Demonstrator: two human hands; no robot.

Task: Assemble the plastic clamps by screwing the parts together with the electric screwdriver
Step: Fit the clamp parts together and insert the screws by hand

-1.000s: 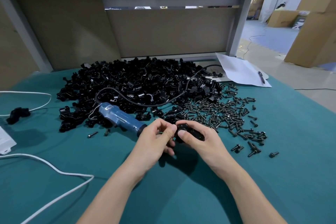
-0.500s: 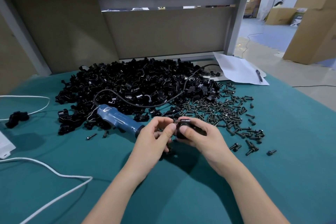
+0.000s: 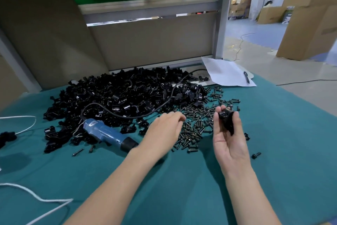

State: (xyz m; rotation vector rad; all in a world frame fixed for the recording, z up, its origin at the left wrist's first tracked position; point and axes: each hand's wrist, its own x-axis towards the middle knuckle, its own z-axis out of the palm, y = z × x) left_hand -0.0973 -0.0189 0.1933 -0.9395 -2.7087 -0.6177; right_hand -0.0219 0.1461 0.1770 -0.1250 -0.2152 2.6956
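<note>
Head view: left hand [image 3: 165, 129], at the clamp [image 3: 226, 119] half a second ago, now reaches, blurred, over the screws [image 3: 195, 126], grip not readable; right hand [image 3: 228, 139] pinches the clamp, raised at right; screwdriver [image 3: 107, 134] idle on counter [image 3: 182, 188], so probably fetching a screw.

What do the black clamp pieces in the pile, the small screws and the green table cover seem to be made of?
Clamp pieces: probably moulded plastic; black, with soft glossy highlights on the curved edges.
Screws: metal, it seems; dark, with a dull brassy glint.
Table cover: likely cloth; matt teal, no shine, with faint creases.
</note>
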